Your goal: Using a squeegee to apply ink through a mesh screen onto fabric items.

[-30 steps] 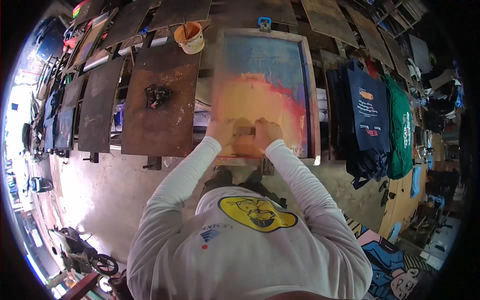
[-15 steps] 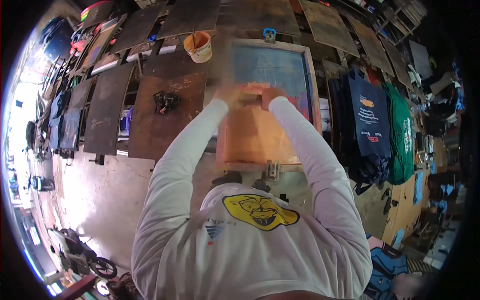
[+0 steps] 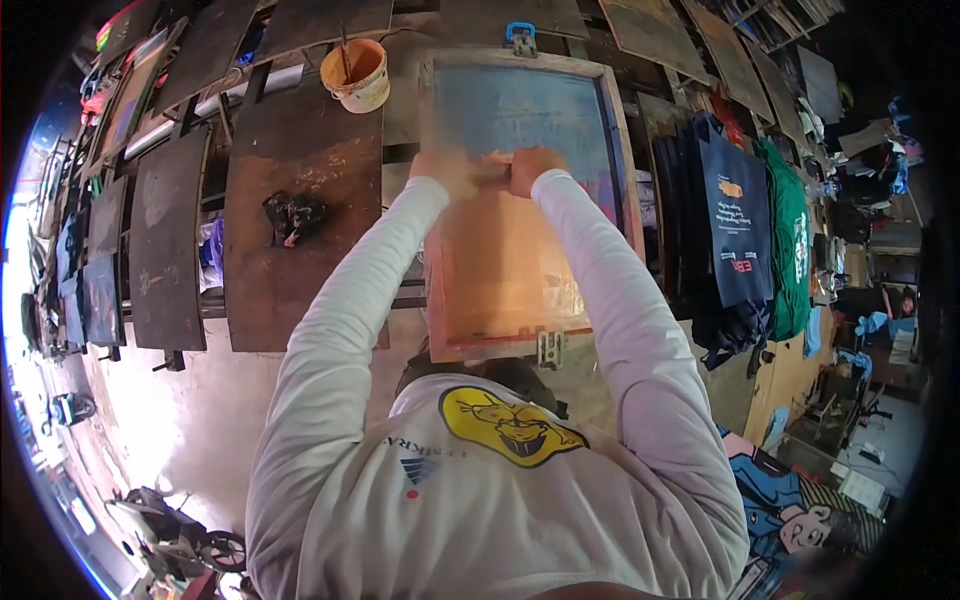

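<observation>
A wooden-framed printing screen (image 3: 622, 165) lies on the bench in front of me, its mesh blue at the far half and coated with orange ink (image 3: 490, 275) at the near half. Across the middle of the mesh runs a squeegee (image 3: 492, 178), a short bar partly hidden by my hands. My right hand (image 3: 536, 170) is closed around its right end. At its left end, my left hand (image 3: 440, 170) looks closed on the bar too, though motion smears the fingers. Metal clamps, one with a blue handle (image 3: 521, 38), sit at the frame's far and near edges.
Left of the screen is a dark board (image 3: 300, 150) bearing a crumpled black rag (image 3: 293, 217). An ink-stained bucket (image 3: 357, 78) with a stick in it stands at the board's far edge. Navy bags (image 3: 738, 225) and green bags (image 3: 785, 245) hang over boards to the right.
My view has shifted, so the bench appears farther left. Both hands and the squeegee sit slightly farther up the mesh, away from me. The left hand remains blurred.
</observation>
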Tool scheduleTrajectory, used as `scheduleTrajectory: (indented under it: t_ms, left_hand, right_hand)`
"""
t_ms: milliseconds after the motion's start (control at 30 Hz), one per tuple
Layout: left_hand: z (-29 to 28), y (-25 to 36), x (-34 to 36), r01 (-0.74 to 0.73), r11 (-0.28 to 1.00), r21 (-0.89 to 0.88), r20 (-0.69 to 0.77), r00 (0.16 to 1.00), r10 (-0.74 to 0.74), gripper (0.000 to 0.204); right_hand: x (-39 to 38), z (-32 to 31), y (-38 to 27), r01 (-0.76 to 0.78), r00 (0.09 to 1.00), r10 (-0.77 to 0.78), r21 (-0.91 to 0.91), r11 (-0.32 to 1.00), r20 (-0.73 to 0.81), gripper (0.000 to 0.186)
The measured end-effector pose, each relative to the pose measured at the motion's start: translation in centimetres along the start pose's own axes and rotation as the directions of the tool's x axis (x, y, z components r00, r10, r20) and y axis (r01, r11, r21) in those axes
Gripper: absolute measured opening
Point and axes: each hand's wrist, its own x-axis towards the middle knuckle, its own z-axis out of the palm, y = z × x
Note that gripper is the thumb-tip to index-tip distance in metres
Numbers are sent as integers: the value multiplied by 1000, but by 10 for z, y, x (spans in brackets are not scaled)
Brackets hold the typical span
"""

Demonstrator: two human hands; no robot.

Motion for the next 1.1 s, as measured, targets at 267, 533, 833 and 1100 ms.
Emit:
scheduleTrajectory:
  t_ms: [267,533,833,1100]
  left_hand:
    - [32,32,-74,-118,993,17,-360,926,116,55]
    - [70,78,-167,-48,993,111,-119,991,62,41]
    - [105,83,-205,23,999,49,-182,983,-14,41]
    - [85,91,-207,2,997,76,-88,996,5,37]
  right_hand:
    - [-47,71,15,79,970,-73,19,997,-233,32]
    - [-161,120,21,179,957,-162,52,982,-243,29]
    - [-207,148,18,177,951,-146,92,980,-273,32]
    - [-198,162,15,116,944,-58,162,980,-323,32]
